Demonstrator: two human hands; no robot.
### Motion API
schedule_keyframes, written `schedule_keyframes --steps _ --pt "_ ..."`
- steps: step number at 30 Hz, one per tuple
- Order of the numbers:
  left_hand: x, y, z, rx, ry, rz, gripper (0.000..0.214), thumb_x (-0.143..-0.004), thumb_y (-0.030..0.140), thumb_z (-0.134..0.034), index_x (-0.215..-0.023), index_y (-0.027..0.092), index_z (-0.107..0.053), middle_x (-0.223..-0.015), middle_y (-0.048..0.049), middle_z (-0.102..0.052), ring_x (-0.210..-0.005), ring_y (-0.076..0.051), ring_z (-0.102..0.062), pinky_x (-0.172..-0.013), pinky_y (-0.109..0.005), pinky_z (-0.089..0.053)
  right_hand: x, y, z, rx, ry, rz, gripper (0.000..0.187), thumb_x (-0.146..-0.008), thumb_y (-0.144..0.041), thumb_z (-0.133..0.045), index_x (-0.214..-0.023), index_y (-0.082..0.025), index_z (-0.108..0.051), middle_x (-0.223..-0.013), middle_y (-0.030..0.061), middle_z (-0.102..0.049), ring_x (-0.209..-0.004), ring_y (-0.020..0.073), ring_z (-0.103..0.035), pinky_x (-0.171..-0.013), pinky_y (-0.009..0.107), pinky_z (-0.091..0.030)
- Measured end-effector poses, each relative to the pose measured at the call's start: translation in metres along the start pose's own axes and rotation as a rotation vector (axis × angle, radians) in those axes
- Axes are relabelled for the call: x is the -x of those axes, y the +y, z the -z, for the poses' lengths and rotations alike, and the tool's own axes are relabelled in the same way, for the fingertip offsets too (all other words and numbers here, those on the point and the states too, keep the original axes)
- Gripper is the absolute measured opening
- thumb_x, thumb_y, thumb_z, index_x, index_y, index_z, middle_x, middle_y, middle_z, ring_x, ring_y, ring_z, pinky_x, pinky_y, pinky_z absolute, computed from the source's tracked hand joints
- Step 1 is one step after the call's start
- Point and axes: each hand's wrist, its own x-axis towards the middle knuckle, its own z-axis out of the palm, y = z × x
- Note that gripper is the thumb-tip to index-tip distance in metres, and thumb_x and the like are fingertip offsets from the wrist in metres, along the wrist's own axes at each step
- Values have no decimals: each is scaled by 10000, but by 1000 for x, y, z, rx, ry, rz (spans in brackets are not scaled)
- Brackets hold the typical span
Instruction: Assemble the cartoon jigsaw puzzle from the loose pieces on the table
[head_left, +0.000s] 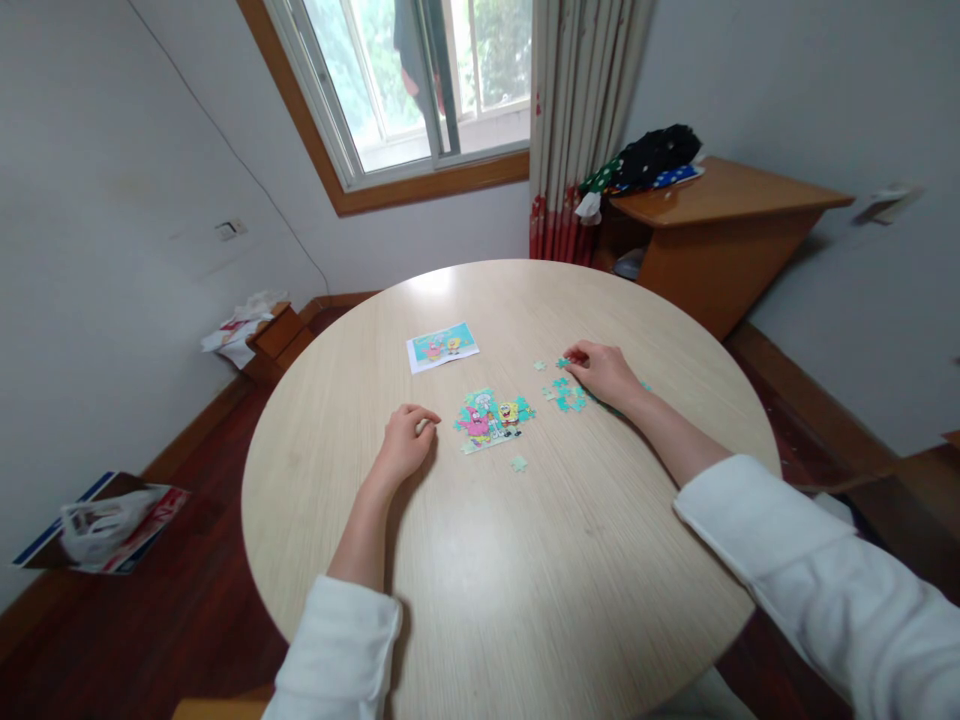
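Observation:
A partly joined jigsaw puzzle (491,420) with cartoon figures in pink, yellow and turquoise lies in the middle of the table. Left of it my left hand (409,440) rests on the tabletop, loosely curled with the index finger stretched out and nothing in it. My right hand (604,372) is over the loose pieces, fingertips pinched at a turquoise puzzle piece (562,363). Just below those fingers lies a cluster of turquoise pieces (570,400), partly covered by the hand and forearm. One pale green piece (519,464) sits apart, below the joined part.
A printed picture sheet (442,348) of the same figures lies behind the puzzle on the round wooden table (510,590). Beyond the table are a window, a curtain (577,120) and a wooden desk (735,195) with dark cloth on it.

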Motion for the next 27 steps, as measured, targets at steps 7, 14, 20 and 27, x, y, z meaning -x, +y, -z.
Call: schedule_keyframes --steps 7,14,20,27 --pt "0 0 2 8 -23 8 217 -823 181 -518 -874 203 -728 -982 -66 -618 -954 -214 -609 -981 -404 -464 1 -1 -1 14 15 27 150 -774 -161 -613 -878 -174 -721 -818 69 -741 -755 198 -664 -741 317 -495" --pt "0 0 1 2 -18 2 219 -824 184 -515 -871 202 -727 -974 -67 -616 -951 -217 -608 -976 -407 -465 2 -4 0 -14 51 37 181 -793 -172 -591 -896 -174 -741 -848 82 -754 -782 210 -670 -766 330 -495" --pt "0 1 1 6 -18 4 222 -820 165 -516 -874 190 -730 -972 -73 -618 -939 -214 -608 -973 -405 -464 4 -15 0 -38 96 76 189 -793 -176 -608 -911 -165 -755 -909 99 -763 -834 229 -679 -813 338 -487" --pt "0 -1 0 -8 -9 4 221 -823 164 -516 -875 180 -730 -961 -78 -612 -943 -220 -607 -969 -408 -464 7 -26 -7 12 141 212 210 -818 -129 -579 -914 -184 -757 -951 101 -759 -928 252 -661 -864 379 -427"
